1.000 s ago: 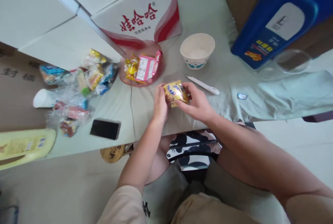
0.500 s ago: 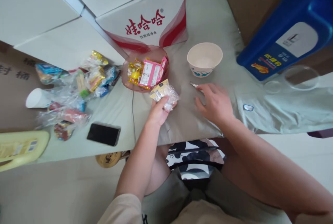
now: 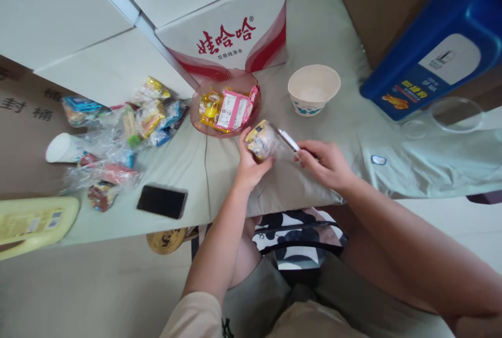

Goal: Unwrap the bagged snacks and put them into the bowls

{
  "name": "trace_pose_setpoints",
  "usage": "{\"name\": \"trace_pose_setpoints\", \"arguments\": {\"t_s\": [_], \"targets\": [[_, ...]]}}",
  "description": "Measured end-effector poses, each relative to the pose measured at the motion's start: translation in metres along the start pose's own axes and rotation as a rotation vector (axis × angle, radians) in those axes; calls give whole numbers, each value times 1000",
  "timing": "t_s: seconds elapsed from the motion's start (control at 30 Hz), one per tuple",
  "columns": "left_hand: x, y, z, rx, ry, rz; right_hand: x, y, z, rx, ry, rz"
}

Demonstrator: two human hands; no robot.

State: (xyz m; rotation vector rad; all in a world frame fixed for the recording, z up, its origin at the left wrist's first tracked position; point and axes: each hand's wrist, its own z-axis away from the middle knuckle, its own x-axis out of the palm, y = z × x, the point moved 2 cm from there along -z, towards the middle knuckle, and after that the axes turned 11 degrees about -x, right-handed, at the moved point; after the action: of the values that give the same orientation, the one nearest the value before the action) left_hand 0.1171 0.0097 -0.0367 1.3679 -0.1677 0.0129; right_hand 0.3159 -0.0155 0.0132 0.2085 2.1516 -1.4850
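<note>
My left hand (image 3: 253, 164) is closed around a small snack packet (image 3: 263, 140) in clear and yellow wrapping. Its fingers and thumb grip the packet's sides, above the cloth near the table's front edge. In my right hand (image 3: 323, 164) is a slim white knife-like tool (image 3: 288, 140); its exact kind is hard to make out. The tool's far end points up and left, close beside the packet. Just behind my left hand stands a pink see-through bowl (image 3: 196, 119) with pink and yellow wrapped snacks. A white paper bowl (image 3: 314, 87) stands upright beyond my right hand.
Several wrapped snacks (image 3: 151, 118) and a white cup (image 3: 63, 148) lie to the left. A black phone (image 3: 162, 201) rests near the front edge. The big blue bottle (image 3: 423, 74) and a clear round lid (image 3: 458, 116) are at right. A white carton (image 3: 231, 29) stands behind.
My right hand has picked the slim white tool up from the cloth and brought it towards the packet. My left hand has turned the packet and shifted slightly right.
</note>
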Motion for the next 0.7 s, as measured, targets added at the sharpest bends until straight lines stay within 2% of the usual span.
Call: {"name": "trace_pose_setpoints", "arguments": {"t_s": [0.1, 0.2, 0.27, 0.33, 0.43, 0.5, 0.57, 0.63, 0.7], "targets": [[-1, 1, -3, 93, -17, -49, 11, -4, -2, -94, -125, 67], [-7, 3, -2, 129, 56, 44, 10, 5, 3, -63, -266, 163], [-10, 1, 2, 138, 115, 74, 1, 14, 11, 4, -290, 266], [-9, -5, 7, 157, 119, -8, -12, 26, 18, 126, -231, 419], [1, -14, 14, 212, 2, -277, -29, 41, 24, 251, -35, 637], [6, -15, 16, 277, -44, -444, -33, 47, 23, 188, 90, 702], [7, -10, 15, 341, -44, -564, -32, 46, 21, 65, 152, 689], [5, -2, 13, 355, -17, -670, -26, 42, 20, -39, 160, 630], [1, 6, 11, 332, 82, -781, -18, 35, 20, -109, 138, 557]]}}
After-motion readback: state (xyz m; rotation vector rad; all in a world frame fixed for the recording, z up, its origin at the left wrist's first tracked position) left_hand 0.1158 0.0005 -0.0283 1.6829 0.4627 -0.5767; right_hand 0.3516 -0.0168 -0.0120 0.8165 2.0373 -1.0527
